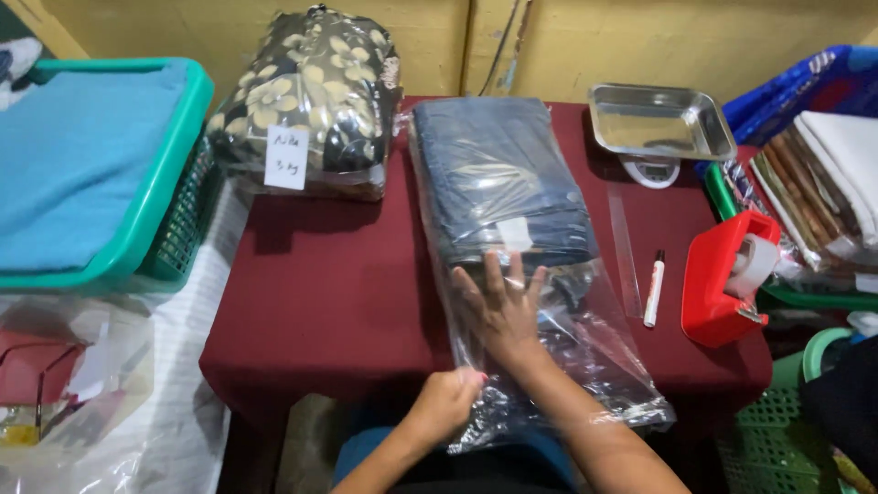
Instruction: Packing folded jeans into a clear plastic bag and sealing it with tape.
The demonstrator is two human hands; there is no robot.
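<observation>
A folded dark blue fabric (498,174) lies inside a long clear plastic bag (599,352) on the maroon table (329,293). My right hand (501,306) is inside the bag's open end, fingers spread flat, touching the near edge of the fabric by a small white tag. My left hand (448,401) pinches the bag's open mouth at the table's front edge.
A bagged floral fabric bundle (311,96) with a white label sits at the back left. A steel-tray scale (660,123) stands at the back right, a white marker (654,288) and red tape dispenser (727,279) to the right. A teal basket (155,201) is left.
</observation>
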